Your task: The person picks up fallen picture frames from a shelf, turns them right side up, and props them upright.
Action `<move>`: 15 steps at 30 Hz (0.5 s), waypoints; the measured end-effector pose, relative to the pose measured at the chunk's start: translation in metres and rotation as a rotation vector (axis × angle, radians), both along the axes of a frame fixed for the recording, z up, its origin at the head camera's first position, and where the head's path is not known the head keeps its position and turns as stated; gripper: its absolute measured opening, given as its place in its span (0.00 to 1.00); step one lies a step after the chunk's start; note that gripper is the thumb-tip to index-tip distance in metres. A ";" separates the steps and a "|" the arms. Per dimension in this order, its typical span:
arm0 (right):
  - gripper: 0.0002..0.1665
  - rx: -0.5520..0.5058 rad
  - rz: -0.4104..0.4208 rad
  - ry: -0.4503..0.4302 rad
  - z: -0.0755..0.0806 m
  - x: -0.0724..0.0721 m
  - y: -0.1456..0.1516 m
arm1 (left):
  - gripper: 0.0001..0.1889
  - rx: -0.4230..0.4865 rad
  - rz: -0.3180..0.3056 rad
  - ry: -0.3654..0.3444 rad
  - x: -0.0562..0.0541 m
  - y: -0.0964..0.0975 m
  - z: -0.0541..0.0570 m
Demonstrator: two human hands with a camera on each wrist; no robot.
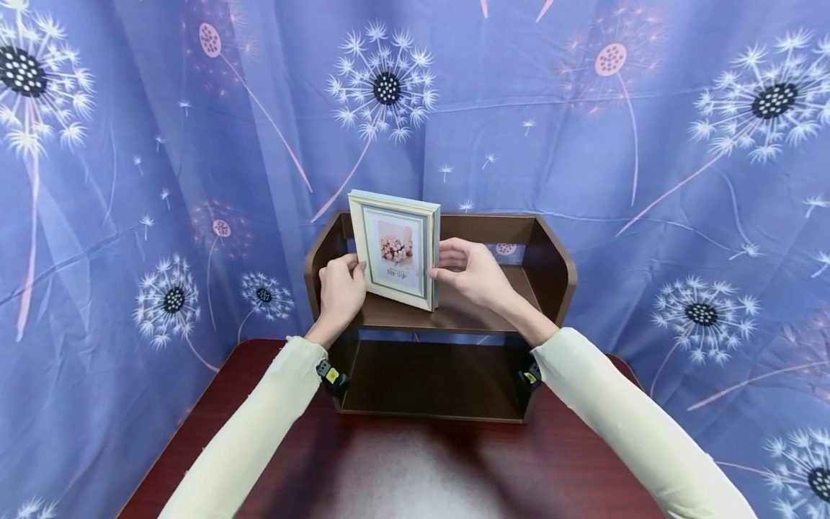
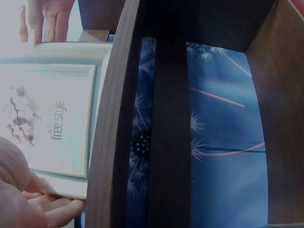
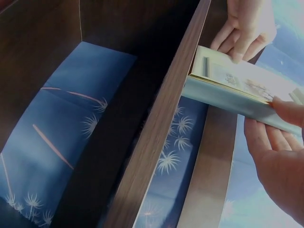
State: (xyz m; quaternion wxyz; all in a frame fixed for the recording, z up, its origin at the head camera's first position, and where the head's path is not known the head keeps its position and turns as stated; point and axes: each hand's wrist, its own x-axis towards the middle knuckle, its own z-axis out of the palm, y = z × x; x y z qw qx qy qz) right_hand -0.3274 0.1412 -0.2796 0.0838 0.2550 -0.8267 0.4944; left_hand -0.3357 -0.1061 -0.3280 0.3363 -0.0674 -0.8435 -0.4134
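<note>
A cream and pale blue-green picture frame point(image 1: 399, 252) with a flower print stands upright on the upper board of a brown two-tier shelf point(image 1: 473, 317), turned slightly to one side. At its left edge my left hand point(image 1: 342, 287) grips the frame, thumb toward the front; in the left wrist view the fingers point(image 2: 59, 211) reach around the edge. My right hand point(image 1: 476, 272) holds the opposite edge, and in the right wrist view its thumb point(image 3: 287, 111) lies on the front with the other fingers behind the thick side.
The shelf's lower board point(image 1: 431, 378) lies beneath, between dark side panels. A dark red table point(image 1: 402, 468) carries the shelf. Behind and at both sides hangs a blue curtain point(image 1: 493, 166) with dandelion prints. The shelf's raised side panel point(image 1: 551, 270) stands right of my right hand.
</note>
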 end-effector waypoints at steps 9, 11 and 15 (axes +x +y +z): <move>0.24 0.024 0.001 -0.019 -0.007 0.004 -0.013 | 0.19 -0.012 -0.060 -0.109 -0.019 -0.008 0.000; 0.25 0.022 0.008 -0.018 -0.008 0.004 -0.018 | 0.20 -0.018 -0.079 -0.131 -0.025 -0.011 0.002; 0.22 0.002 0.030 -0.005 -0.005 0.006 -0.027 | 0.19 0.027 -0.131 -0.168 -0.032 -0.011 0.009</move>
